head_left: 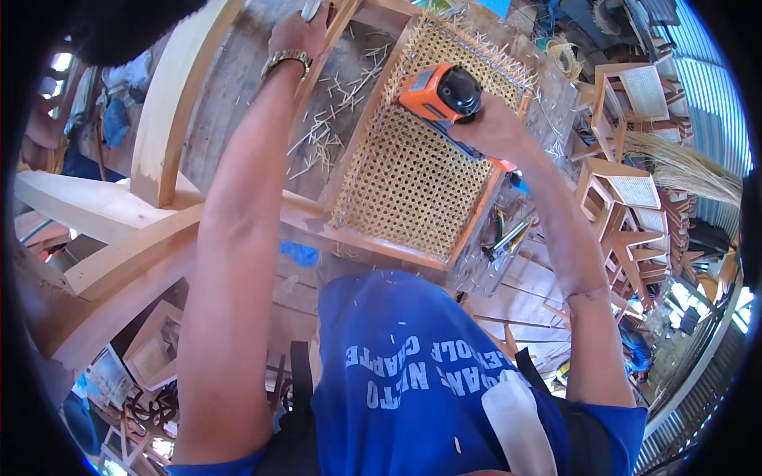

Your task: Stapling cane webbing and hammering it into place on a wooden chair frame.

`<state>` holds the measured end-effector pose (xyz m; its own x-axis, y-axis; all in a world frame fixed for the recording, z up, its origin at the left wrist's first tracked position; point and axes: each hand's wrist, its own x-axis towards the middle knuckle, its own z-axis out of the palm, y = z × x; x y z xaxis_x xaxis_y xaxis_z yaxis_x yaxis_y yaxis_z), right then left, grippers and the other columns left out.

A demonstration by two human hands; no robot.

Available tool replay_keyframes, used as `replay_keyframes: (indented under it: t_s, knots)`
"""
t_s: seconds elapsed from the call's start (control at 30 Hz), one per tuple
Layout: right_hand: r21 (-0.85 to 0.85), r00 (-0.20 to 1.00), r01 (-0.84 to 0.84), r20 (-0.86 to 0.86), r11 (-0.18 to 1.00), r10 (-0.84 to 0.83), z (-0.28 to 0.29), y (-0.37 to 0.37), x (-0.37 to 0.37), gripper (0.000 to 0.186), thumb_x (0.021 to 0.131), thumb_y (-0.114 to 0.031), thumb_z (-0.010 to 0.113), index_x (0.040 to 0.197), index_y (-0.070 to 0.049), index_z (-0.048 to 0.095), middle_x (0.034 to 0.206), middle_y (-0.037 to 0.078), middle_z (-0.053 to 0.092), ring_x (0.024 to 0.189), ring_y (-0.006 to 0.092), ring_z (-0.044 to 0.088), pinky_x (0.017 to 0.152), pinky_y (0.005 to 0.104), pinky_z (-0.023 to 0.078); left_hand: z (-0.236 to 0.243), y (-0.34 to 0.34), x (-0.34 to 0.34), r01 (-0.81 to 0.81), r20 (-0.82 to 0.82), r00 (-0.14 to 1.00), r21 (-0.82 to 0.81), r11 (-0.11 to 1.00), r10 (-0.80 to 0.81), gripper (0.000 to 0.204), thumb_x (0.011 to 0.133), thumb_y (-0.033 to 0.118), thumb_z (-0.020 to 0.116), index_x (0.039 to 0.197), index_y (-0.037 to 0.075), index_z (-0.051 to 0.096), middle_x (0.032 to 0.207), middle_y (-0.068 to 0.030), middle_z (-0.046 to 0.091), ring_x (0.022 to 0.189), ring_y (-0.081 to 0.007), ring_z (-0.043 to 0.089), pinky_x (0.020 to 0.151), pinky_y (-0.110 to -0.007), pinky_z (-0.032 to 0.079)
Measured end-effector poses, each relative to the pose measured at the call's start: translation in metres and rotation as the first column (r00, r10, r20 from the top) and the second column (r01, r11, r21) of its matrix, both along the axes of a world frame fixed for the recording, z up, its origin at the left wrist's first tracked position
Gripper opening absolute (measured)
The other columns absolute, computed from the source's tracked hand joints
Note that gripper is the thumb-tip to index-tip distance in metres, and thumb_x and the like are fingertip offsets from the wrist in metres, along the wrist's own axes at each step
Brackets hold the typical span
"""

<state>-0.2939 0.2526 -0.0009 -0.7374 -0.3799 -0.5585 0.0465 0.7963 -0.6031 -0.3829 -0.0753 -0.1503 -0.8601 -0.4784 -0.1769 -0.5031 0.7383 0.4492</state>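
At the top edge my left hand (298, 36), a metal watch (287, 60) on its wrist, is closed beside a curved wooden rail (329, 51). A small silvery piece (310, 9) shows at its fingers, too little of it to name. My right hand (496, 129) grips an orange and black staple gun (432, 94), which is over the upper part of a woven cane panel (409, 186). A wooden frame (389, 247) surrounds the cane, whose loose ends stick out along the far edge. The gun hides where its nose meets the panel.
Cane scraps (321, 147) litter the worktop left of the panel. Large curved timber parts (171, 103) stand at the left. Hand tools (508, 238) lie near the panel's right corner. Wooden chair frames (619, 186) and a bundle of long strands (683, 163) are at the right.
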Motion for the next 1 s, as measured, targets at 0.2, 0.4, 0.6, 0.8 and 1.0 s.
replay_keyframes:
  t_s: [0.2, 0.4, 0.6, 0.8, 1.0]
  knots:
    - [0.007, 0.998, -0.034, -0.050, 0.999, 0.034, -0.007, 0.003, -0.007, 0.033, 0.078, -0.015, 0.071, 0.110, -0.010, 0.072, 0.084, 0.009, 0.072, 0.078, 0.0178, 0.067, 0.076, 0.0326, 0.053, 0.029, 0.011, 0.007, -0.014, -0.040, 0.999, 0.051, 0.999, 0.016, 0.083, 0.090, 0.073, 0.043, 0.104, -0.003, 0.073, 0.102, -0.0307, 0.069, 0.102, -0.0452, 0.067, 0.090, -0.051, 0.054]
    - [-0.069, 0.996, -0.039, -0.087, 0.997, 0.033, -0.022, -0.004, -0.007, 0.030, 0.080, -0.016, 0.071, 0.109, -0.010, 0.072, 0.082, 0.009, 0.071, 0.076, 0.0190, 0.066, 0.074, 0.0339, 0.053, 0.030, 0.007, 0.008, -0.019, -0.041, 0.999, 0.061, 0.998, 0.022, 0.084, 0.091, 0.072, 0.042, 0.104, -0.005, 0.072, 0.102, -0.0315, 0.069, 0.102, -0.0452, 0.067, 0.090, -0.051, 0.054]
    - [-0.035, 0.996, -0.071, -0.062, 0.997, 0.069, -0.024, -0.004, -0.009, 0.031, 0.081, -0.014, 0.071, 0.111, -0.011, 0.072, 0.083, 0.009, 0.072, 0.077, 0.0191, 0.066, 0.075, 0.0329, 0.053, 0.027, 0.007, 0.006, -0.024, -0.014, 1.000, 0.058, 0.998, 0.025, 0.084, 0.090, 0.072, 0.043, 0.101, -0.006, 0.073, 0.101, -0.0324, 0.069, 0.101, -0.0453, 0.068, 0.089, -0.051, 0.054]
    - [0.017, 0.998, -0.018, 0.061, 1.000, 0.017, -0.015, -0.010, -0.012, 0.041, 0.080, -0.009, 0.074, 0.120, -0.009, 0.068, 0.097, 0.003, 0.073, 0.087, 0.0128, 0.066, 0.083, 0.0302, 0.054, 0.029, 0.012, 0.006, -0.042, -0.041, 0.998, 0.059, 0.997, 0.044, 0.082, 0.089, 0.072, 0.046, 0.101, -0.004, 0.073, 0.099, -0.0306, 0.069, 0.099, -0.0450, 0.068, 0.088, -0.051, 0.055]
    - [0.110, 0.987, -0.107, -0.107, 0.988, 0.119, -0.020, -0.019, -0.013, 0.038, 0.080, -0.012, 0.073, 0.118, -0.011, 0.069, 0.094, 0.005, 0.073, 0.086, 0.0162, 0.067, 0.082, 0.0329, 0.053, 0.009, -0.004, -0.003, -0.004, 0.060, 0.998, 0.011, 1.000, 0.003, 0.091, 0.087, 0.080, 0.036, 0.123, 0.003, 0.067, 0.116, -0.0293, 0.067, 0.115, -0.0448, 0.063, 0.100, -0.051, 0.048]
